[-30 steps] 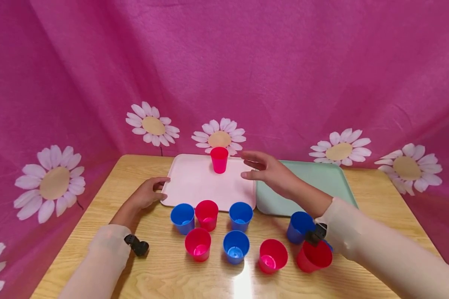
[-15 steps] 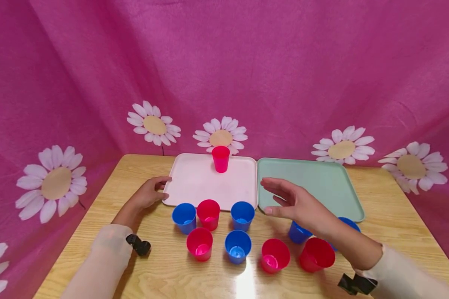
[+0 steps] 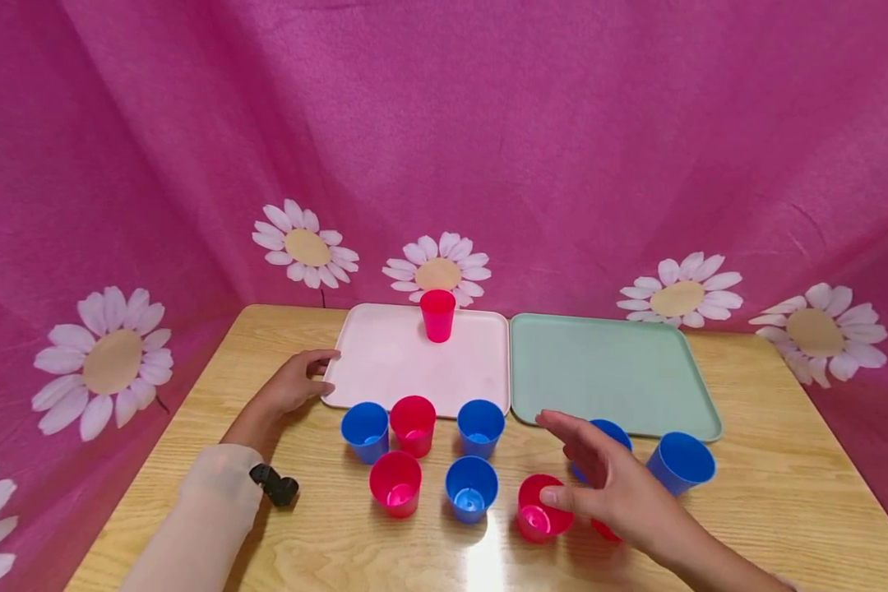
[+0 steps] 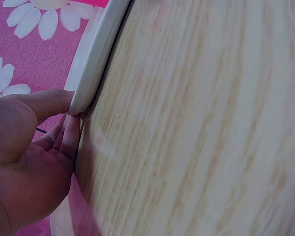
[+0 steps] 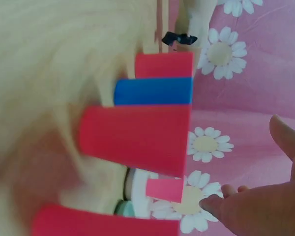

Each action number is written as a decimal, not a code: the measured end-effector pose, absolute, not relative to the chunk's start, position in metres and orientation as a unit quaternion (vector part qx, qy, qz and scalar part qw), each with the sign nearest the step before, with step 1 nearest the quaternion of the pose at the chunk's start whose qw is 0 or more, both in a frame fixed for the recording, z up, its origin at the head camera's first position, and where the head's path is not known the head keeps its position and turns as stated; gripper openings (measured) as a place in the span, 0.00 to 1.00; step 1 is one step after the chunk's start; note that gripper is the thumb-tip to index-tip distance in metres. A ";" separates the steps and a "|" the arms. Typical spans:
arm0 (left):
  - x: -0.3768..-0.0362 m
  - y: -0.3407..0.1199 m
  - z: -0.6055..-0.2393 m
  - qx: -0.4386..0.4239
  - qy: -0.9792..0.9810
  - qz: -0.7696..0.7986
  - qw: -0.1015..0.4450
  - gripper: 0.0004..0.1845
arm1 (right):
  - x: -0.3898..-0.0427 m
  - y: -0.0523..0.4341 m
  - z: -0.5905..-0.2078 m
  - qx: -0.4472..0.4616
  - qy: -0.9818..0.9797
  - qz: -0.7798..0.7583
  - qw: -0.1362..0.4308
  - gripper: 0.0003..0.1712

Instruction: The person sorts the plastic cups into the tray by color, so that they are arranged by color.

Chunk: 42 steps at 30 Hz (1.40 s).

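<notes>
At the left edge of the pale pink tray (image 3: 385, 370), my left hand (image 3: 292, 382) holds the rim near its front corner. The left wrist view shows the thumb on the rim (image 4: 96, 69) and the fingers low beside it. My right hand (image 3: 607, 485) is spread with nothing in it, above the cups at the front right. Its thumb overlaps a red cup (image 3: 534, 528) in the head view, and the hand mostly covers another red cup (image 3: 605, 530). In the right wrist view the fingers stand apart, beyond the rims of a red cup (image 5: 137, 137) and a blue cup (image 5: 155, 92).
A red cup (image 3: 437, 316) stands on the pink tray's back part. The green tray (image 3: 607, 370) lies beside it on the right. More red and blue cups (image 3: 470, 493) stand upright before the trays. Two blue cups (image 3: 681, 464) are near my right hand. A flowered pink cloth (image 3: 444, 148) hangs behind.
My right hand has moved from beside the red cup on the pink tray, across the green tray, down toward the front right cups. My left hand stays at the tray edge.
</notes>
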<state>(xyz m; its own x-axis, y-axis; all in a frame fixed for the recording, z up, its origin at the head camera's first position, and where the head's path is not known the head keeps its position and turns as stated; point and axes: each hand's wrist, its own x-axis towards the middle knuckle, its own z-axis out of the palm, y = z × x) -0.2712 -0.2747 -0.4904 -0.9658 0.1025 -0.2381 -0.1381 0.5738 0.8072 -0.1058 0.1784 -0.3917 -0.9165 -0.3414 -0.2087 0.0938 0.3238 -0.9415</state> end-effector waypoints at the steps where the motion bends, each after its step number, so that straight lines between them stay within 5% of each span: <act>1: -0.271 -0.275 -0.491 -0.011 0.877 0.462 0.130 0.35 | -0.103 0.177 -0.394 -0.068 0.791 -0.577 0.193 0.50; 17: -0.268 -0.274 -0.489 -0.017 0.876 0.465 0.126 0.35 | -0.086 0.161 -0.427 0.052 0.785 -0.577 0.219 0.64; 42: -0.268 -0.274 -0.490 -0.018 0.882 0.453 0.124 0.36 | -0.082 0.152 -0.460 0.091 0.824 -0.527 0.186 0.54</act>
<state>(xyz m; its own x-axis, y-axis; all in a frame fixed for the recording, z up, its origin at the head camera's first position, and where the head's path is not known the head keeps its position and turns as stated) -0.2675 -0.2737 -0.4896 -0.9686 0.0813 -0.2351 -0.1437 0.5883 0.7957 -0.0818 0.1523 -0.4604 -0.9144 -0.0468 -0.4021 0.3456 0.4271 -0.8355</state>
